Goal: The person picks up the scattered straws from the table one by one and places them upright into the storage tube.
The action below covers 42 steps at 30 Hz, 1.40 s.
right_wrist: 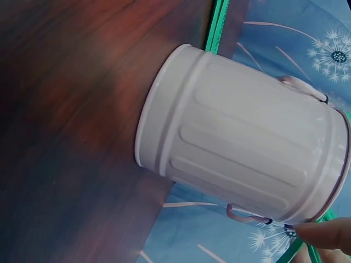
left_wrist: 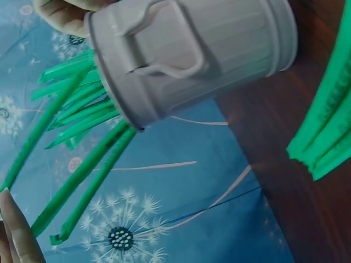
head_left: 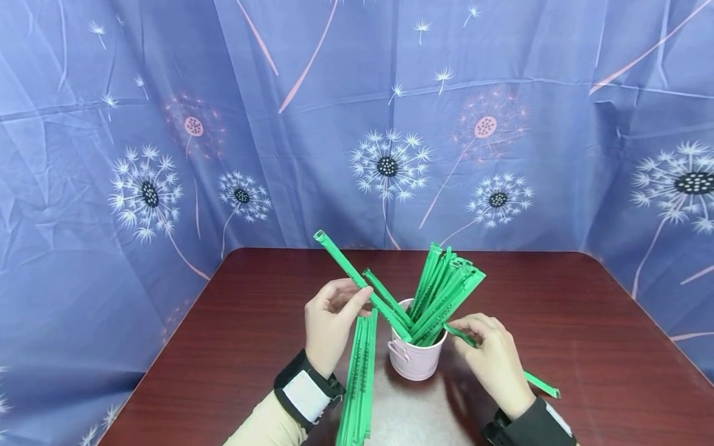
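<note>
A small pale pink bucket (head_left: 415, 362) with side handles stands upright on the table, filled with several slim green stick packets (head_left: 446, 291) bearing dark print. Between its thumb and fingers, my left hand (head_left: 337, 316) pinches one green stick packet (head_left: 339, 255), tilted with its lower end at the bucket's rim. Another packet (head_left: 385, 291) leans left out of the bucket just behind it. On the bucket's right side, my right hand (head_left: 491, 353) pinches a green stick packet (head_left: 460, 335) near the rim. The hand covers part of that packet. In the right wrist view the thumb (right_wrist: 323, 233) touches the rim area.
A bundle of several green stick packets (head_left: 358, 378) lies left of the bucket, beside my left wrist. One green packet end (head_left: 542, 384) shows past my right wrist. The dark reddish wooden table (head_left: 251, 322) meets a blue dandelion-print cloth (head_left: 312, 155) behind.
</note>
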{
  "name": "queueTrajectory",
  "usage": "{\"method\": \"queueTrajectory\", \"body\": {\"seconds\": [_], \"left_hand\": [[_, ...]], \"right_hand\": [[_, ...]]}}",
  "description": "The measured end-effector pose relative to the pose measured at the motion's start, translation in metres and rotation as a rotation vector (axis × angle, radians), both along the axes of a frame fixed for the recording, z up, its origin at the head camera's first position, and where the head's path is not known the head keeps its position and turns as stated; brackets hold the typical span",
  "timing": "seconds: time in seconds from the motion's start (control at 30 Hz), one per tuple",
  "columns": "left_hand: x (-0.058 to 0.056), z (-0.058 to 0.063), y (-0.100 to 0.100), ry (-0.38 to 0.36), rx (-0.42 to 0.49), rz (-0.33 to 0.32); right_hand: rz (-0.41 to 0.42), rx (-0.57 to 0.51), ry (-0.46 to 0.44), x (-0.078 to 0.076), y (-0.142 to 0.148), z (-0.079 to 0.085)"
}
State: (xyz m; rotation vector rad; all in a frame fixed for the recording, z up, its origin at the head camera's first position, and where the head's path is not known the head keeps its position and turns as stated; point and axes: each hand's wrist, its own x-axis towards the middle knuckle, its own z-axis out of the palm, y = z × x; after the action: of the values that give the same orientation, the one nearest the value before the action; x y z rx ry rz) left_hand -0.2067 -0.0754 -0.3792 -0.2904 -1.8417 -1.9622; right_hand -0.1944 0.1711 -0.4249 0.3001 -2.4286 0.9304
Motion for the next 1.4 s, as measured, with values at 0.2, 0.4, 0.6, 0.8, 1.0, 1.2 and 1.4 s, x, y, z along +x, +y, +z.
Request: {"method": "queueTrajectory", "body": {"seconds": [0.2, 0.4, 0.6, 0.8, 1.0, 1.2, 1.4], "left_hand": [[-0.002, -0.005, 0.002, -0.003, 0.016, 0.007], [-0.004, -0.007, 0.002, 0.016, 0.012, 0.027], [-0.002, -0.022, 0.008, -0.029, -0.232, 0.081], [-0.004, -0.032, 0.014, -0.053, -0.381, 0.088], [-0.007, -0.041, 0.020, -0.044, -0.479, 0.053], [-0.009, -0.048, 0.022, -0.079, -0.568, 0.034], [-0.009, -0.047, 0.020, -0.129, -0.572, 0.004]], "right_hand": [[-0.012, 0.020, 0.010, 0.002, 0.000, -0.001], [-0.023, 0.016, 0.033, 0.002, -0.002, 0.000], [-0.019, 0.007, 0.025, 0.004, -0.004, 0.000], [0.003, 0.012, 0.069, 0.004, -0.005, -0.003], [0.010, 0.050, 0.112, 0.004, -0.002, -0.007], [-0.014, 0.103, 0.111, 0.005, 0.000, -0.006], [-0.033, 0.168, 0.134, 0.008, 0.000, -0.003]]}}
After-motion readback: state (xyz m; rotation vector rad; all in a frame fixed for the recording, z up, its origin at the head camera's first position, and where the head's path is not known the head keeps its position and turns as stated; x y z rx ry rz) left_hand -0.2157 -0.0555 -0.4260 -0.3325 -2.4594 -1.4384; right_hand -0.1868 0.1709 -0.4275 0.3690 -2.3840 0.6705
